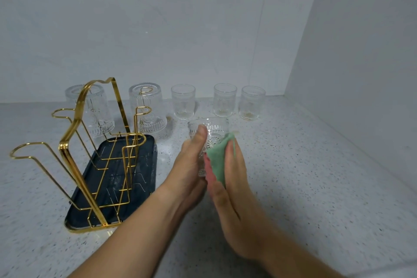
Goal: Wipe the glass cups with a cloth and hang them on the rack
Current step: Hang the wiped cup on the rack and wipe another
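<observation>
mostly hidden, glass cup gripped by left hand; right hand pinches cloth against it.

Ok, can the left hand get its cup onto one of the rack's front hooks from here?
Probably yes. The left hand holds the cup beside the rack, whose front hooks are bare, with only open counter between; the right hand holds a cloth against it.

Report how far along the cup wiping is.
Done: two glass cups hang upside down on the gold rack. In hand: the left hand holds a third cup while the right hand holds the green cloth against it. Left: three upright cups on the countertop, then hanging all four.
</observation>
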Available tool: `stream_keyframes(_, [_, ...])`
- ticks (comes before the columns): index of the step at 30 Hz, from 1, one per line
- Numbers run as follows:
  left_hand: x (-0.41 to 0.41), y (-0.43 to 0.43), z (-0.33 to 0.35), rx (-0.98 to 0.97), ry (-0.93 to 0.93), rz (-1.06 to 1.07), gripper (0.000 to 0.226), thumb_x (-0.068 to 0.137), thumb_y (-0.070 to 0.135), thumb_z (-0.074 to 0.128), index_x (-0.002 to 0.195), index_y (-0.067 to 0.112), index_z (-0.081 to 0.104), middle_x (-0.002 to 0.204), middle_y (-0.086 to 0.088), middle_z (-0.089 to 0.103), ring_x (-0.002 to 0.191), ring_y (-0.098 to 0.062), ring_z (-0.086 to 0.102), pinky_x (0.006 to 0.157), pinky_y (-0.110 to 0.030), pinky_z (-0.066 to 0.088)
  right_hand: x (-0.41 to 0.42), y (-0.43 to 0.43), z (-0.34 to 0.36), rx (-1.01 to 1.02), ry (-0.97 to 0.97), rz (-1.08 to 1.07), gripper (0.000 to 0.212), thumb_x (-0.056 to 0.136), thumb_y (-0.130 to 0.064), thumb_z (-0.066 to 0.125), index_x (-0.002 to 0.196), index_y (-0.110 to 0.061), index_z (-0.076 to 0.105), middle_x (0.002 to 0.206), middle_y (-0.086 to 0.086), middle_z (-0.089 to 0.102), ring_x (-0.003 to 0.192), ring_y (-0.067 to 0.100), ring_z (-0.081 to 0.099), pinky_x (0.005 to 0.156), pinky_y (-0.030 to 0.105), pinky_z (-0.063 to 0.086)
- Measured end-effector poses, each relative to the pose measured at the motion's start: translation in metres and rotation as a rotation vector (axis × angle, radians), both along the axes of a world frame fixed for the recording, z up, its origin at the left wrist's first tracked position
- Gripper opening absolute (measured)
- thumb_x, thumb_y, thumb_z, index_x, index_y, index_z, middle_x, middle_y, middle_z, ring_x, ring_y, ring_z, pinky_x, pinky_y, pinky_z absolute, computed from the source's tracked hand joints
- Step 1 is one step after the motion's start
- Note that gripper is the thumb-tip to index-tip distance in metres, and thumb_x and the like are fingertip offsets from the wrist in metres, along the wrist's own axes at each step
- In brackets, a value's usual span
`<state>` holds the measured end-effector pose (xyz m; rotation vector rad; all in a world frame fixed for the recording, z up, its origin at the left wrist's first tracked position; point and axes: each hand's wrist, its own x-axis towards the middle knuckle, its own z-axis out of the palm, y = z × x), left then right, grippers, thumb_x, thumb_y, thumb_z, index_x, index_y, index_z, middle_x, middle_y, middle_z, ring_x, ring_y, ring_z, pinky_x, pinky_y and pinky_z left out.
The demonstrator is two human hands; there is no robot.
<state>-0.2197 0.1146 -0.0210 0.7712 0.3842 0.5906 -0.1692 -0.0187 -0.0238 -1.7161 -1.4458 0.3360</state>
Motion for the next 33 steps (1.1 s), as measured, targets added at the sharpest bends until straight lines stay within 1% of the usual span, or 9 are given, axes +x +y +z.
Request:
stream_keyframes(2, [0.002, 0.000, 0.001, 0.017, 0.004, 0.005, 0.120, 0.061, 0.074, 0.092, 0.155, 0.012, 0.048, 0.146, -0.020, 0.065, 0.131, -0.039, 0.066, 0.117, -0.054, 0.047, 0.004, 0.000, 0.005, -0.007, 0.002, -0.024, 0.068, 0.105, -0.053, 0.017, 0.154, -0.035, -0.026, 0.159, -0.028, -0.037, 0.147, -0.008, -0.030, 0.124, 0.023, -0.007])
stream_keyframes(6, [0.004, -0.006, 0.008, 0.050, 0.011, -0.008, 0.065, 0.096, 0.062, 0.057, 0.137, 0.013, 0.070, 0.133, -0.013, 0.075, 0.124, -0.030, 0.071, 0.104, -0.047, 0.054, 0.021, 0.019, 0.033, 0.032, 0.091, -0.103, 0.068, 0.101, -0.061, 0.015, 0.156, -0.039, -0.018, 0.164, -0.028, -0.025, 0.142, -0.023, -0.021, 0.117, 0.009, -0.005])
stream_keyframes(8, [0.003, -0.009, 0.008, 0.022, 0.007, -0.021, 0.062, 0.104, 0.059, 0.043, 0.135, 0.013, 0.072, 0.125, -0.012, 0.077, 0.114, -0.030, 0.075, 0.094, -0.045, 0.056, 0.031, 0.033, 0.041, 0.069, 0.144, -0.153, 0.071, 0.097, -0.067, 0.011, 0.160, -0.040, -0.007, 0.167, -0.028, -0.008, 0.143, -0.025, -0.009, 0.125, 0.018, 0.003])
stream_keyframes(13, [-0.003, -0.007, 0.008, 0.026, -0.019, -0.019, 0.080, 0.089, 0.076, 0.055, 0.134, 0.011, 0.074, 0.136, -0.016, 0.072, 0.131, -0.033, 0.067, 0.120, -0.051, 0.042, 0.007, 0.020, 0.025, 0.028, -0.019, -0.020, 0.054, 0.107, -0.053, 0.013, 0.123, -0.082, -0.029, 0.155, -0.033, -0.036, 0.147, -0.012, -0.027, 0.128, 0.031, -0.005])
stream_keyframes(16, [-0.001, -0.006, 0.001, 0.105, -0.044, -0.072, 0.112, 0.061, 0.076, 0.088, 0.145, 0.006, 0.063, 0.144, -0.021, 0.066, 0.136, -0.036, 0.062, 0.123, -0.053, 0.039, 0.000, 0.005, 0.009, 0.097, -0.017, -0.015, 0.060, 0.109, -0.047, 0.018, 0.138, -0.069, -0.029, 0.163, -0.024, -0.031, 0.151, -0.005, -0.026, 0.129, 0.036, 0.000])
stream_keyframes(20, [0.001, -0.005, -0.001, 0.058, -0.032, -0.083, 0.111, 0.062, 0.068, 0.092, 0.147, 0.005, 0.060, 0.144, -0.021, 0.066, 0.136, -0.035, 0.063, 0.123, -0.051, 0.039, 0.002, -0.004, 0.000, 0.076, -0.028, -0.048, 0.071, 0.102, -0.058, 0.018, 0.152, -0.035, -0.028, 0.163, -0.023, -0.035, 0.151, -0.003, -0.027, 0.126, 0.026, -0.003])
stream_keyframes(25, [-0.002, -0.006, 0.009, -0.040, 0.040, -0.089, 0.078, 0.092, 0.075, 0.051, 0.125, 0.010, 0.079, 0.131, -0.016, 0.075, 0.121, -0.027, 0.073, 0.115, -0.043, 0.046, 0.003, 0.009, 0.016, 0.054, -0.015, -0.093, 0.064, 0.103, -0.058, 0.019, 0.146, -0.045, -0.027, 0.160, -0.024, -0.038, 0.144, -0.015, -0.030, 0.117, 0.012, -0.006])
stream_keyframes(30, [0.000, -0.001, 0.007, -0.090, -0.012, -0.061, 0.068, 0.103, 0.065, 0.043, 0.136, 0.014, 0.073, 0.134, -0.013, 0.074, 0.119, -0.028, 0.074, 0.095, -0.044, 0.059, 0.019, 0.035, 0.027, 0.082, 0.100, -0.165, 0.064, 0.101, -0.062, 0.011, 0.159, -0.042, -0.007, 0.165, -0.029, -0.020, 0.143, -0.023, -0.020, 0.118, 0.015, -0.002])
stream_keyframes(33, [-0.002, -0.006, 0.008, -0.045, -0.001, -0.092, 0.065, 0.101, 0.063, 0.049, 0.136, 0.014, 0.073, 0.135, -0.014, 0.073, 0.124, -0.030, 0.072, 0.100, -0.047, 0.056, 0.013, 0.031, 0.026, 0.075, 0.148, -0.139, 0.050, 0.102, -0.057, 0.013, 0.145, -0.065, -0.011, 0.160, -0.036, -0.022, 0.142, -0.023, -0.021, 0.125, 0.022, -0.004])
